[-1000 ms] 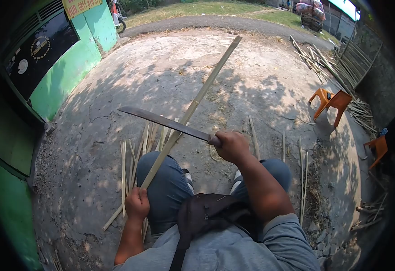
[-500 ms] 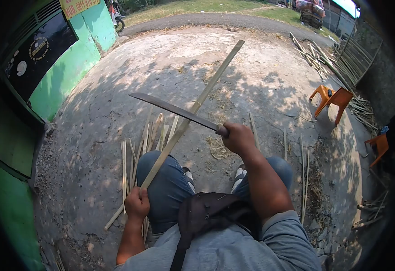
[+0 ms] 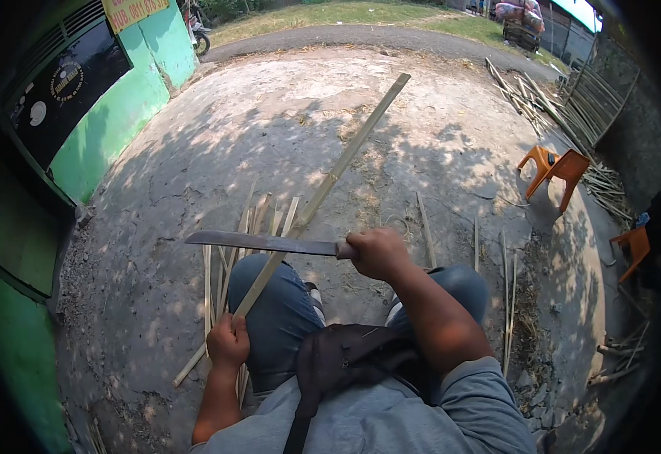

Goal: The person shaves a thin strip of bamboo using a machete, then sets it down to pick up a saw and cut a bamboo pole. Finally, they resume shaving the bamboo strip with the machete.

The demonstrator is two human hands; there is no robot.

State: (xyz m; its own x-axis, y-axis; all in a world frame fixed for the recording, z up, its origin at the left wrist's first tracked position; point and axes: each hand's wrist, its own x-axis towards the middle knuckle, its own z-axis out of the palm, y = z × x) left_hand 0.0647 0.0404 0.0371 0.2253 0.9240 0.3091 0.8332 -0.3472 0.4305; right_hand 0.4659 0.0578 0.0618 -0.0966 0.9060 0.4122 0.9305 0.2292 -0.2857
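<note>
My left hand (image 3: 229, 340) is wrapped round the lower part of a long bamboo strip (image 3: 343, 160), which slants up and away to the right over my left knee. In my right hand (image 3: 380, 253) is the wooden handle of a machete (image 3: 270, 243). Its long blade points left and lies across the strip, just above the knee. Beneath and beside my left leg, a loose bunch of split bamboo strips (image 3: 209, 280) lies on the ground. The tail of the held strip sticks out behind my left hand.
More strips (image 3: 510, 303) lie right of my right knee. Farther right are an orange plastic chair (image 3: 555, 173), a second orange chair (image 3: 632, 250) and a bamboo pile (image 3: 527, 102). A green wall (image 3: 111, 136) stands left. A black waist bag (image 3: 353, 352) rests on my lap.
My right hand has brought the machete down and left along the strip, closer to my left hand, and the blade is more level. My left hand stays in place; the strip's far end dips slightly.
</note>
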